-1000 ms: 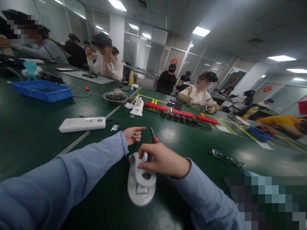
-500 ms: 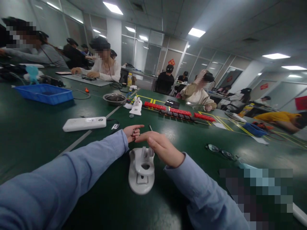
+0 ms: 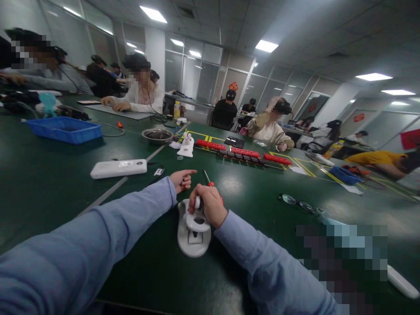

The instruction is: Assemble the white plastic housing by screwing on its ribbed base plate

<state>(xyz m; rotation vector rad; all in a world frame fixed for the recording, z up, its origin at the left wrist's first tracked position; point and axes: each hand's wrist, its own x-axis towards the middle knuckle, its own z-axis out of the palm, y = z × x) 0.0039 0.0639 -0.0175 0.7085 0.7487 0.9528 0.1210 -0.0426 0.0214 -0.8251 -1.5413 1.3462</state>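
A white plastic stand (image 3: 194,247) lies on the dark green table in front of me, with an oval hole and a wire loop in its face. Closed about the upright bracket at its far end is my right hand (image 3: 211,203); a grey-white bit of the bracket shows between thumb and fingers. My left hand (image 3: 181,180) hovers just beyond the stand, index finger stretched to the right. Its other fingers curl into the palm, which hides whatever they may hold. A red-handled screwdriver (image 3: 211,183) lies behind my right hand, its handle partly covered.
At left are a white power bank-like block (image 3: 118,169) and a blue tray (image 3: 65,132). Farther off stand a metal bowl (image 3: 156,134), another white stand (image 3: 186,146) and red slotted strips (image 3: 244,152). Glasses (image 3: 297,202) lie at right. Several people sit around.
My right hand has gone from lying flat against my left hand to gripping the stand's bracket with bent fingers. More of the screwdriver is uncovered. My left hand has hardly moved.
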